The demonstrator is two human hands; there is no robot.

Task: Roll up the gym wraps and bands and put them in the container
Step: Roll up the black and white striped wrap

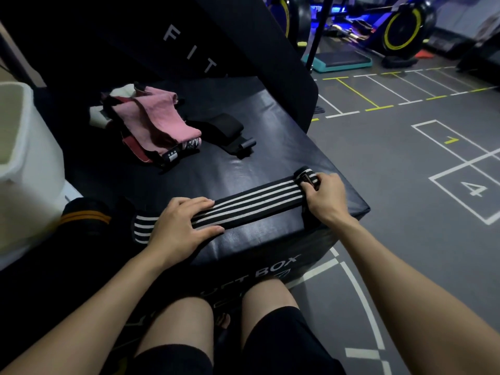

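The fingers [311, 189] of the right hand [326, 197] are curling tight around the far end of the striped wrap [249, 203], where a small roll is starting. The left hand [180, 223] is lying flat with its fingers spread wide, pressing the wrap down onto the black box [257, 147] so it is not sliding.

The wrap is lying stretched out in a long line across the near edge of the box, between the two hands. Its other end is hanging a little past the left hand.

This looks like the start of the rolling step. The roll is only tiny (just a turn or two, I think), so most of the wrap is waiting to be rolled.

Next, the right hand needs to be turning the roll over and over toward the left hand, keeping it snug and straight so the stripes line up.

A pile of pink wraps [151, 123] and a black strap [219, 131] are sitting farther back on the box. The white container [24, 147] is standing off to the left, well apart from the hands.
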